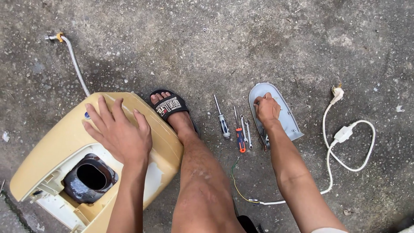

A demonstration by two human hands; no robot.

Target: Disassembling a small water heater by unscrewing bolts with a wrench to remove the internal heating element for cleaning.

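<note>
My left hand (118, 131) lies flat, fingers spread, on top of a cream-yellow plastic appliance housing (51, 151) lying on the ground, with a dark oval opening (90, 177) in its end. My right hand (267, 108) reaches onto a grey oval cover plate (290, 118) on the concrete, fingers curled over something small on it; what it pinches is too small to tell. My bare leg and a foot in a black slide sandal (170, 105) are between the two hands.
Two screwdrivers (223, 123) (239, 137) and small wrenches (246, 129) lie left of the plate. A white power cord with plug (345, 133) loops at right. A braided metal hose (75, 64) runs from the housing up left. Rough concrete all round.
</note>
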